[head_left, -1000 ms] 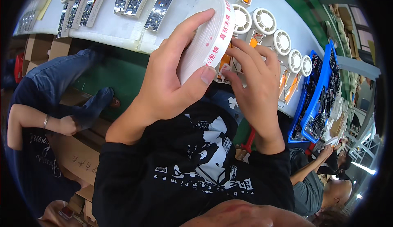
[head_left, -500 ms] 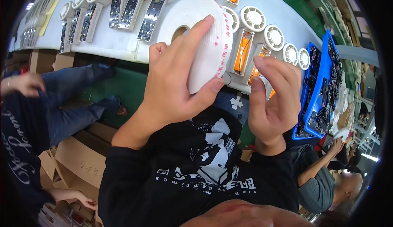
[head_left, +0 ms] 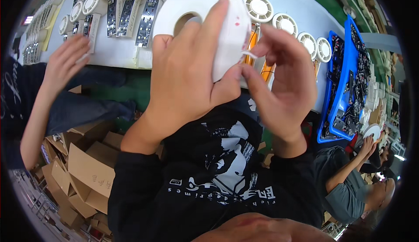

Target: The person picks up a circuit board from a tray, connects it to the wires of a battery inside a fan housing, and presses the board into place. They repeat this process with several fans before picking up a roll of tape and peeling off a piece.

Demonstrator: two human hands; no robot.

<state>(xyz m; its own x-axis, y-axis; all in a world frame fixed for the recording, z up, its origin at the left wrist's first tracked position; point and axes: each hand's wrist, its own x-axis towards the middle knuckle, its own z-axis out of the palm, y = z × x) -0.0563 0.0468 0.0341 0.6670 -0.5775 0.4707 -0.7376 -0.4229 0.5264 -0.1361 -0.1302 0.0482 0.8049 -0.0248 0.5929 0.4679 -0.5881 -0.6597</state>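
A large roll of white tape [head_left: 233, 34] with red print on its rim is held up in front of me. My left hand [head_left: 185, 78] is closed around it, fingers over its flat side and thumb at the rim. My right hand [head_left: 286, 82] is at the rim's right side, fingers curled and slightly blurred. They pinch a short white strip, the tape's loose end [head_left: 249, 54], which lifts off the roll. Behind, partly hidden by my hands, lie white housings with orange parts [head_left: 267, 74] and round white slotted caps [head_left: 258, 8].
Several housings with dark circuit boards [head_left: 148, 22] stand on the pale table [head_left: 115, 58] at left. Blue trays [head_left: 345, 89] of dark parts are at right. A co-worker's hand [head_left: 70, 60] reaches over the table's left edge. Open cardboard boxes [head_left: 89, 167] lie below; another person [head_left: 349, 198] sits right.
My right hand has moved left to the roll's rim and now pinches the lifted tape end. The roll has shifted slightly up and left. The co-worker's hand at left has risen to the table.
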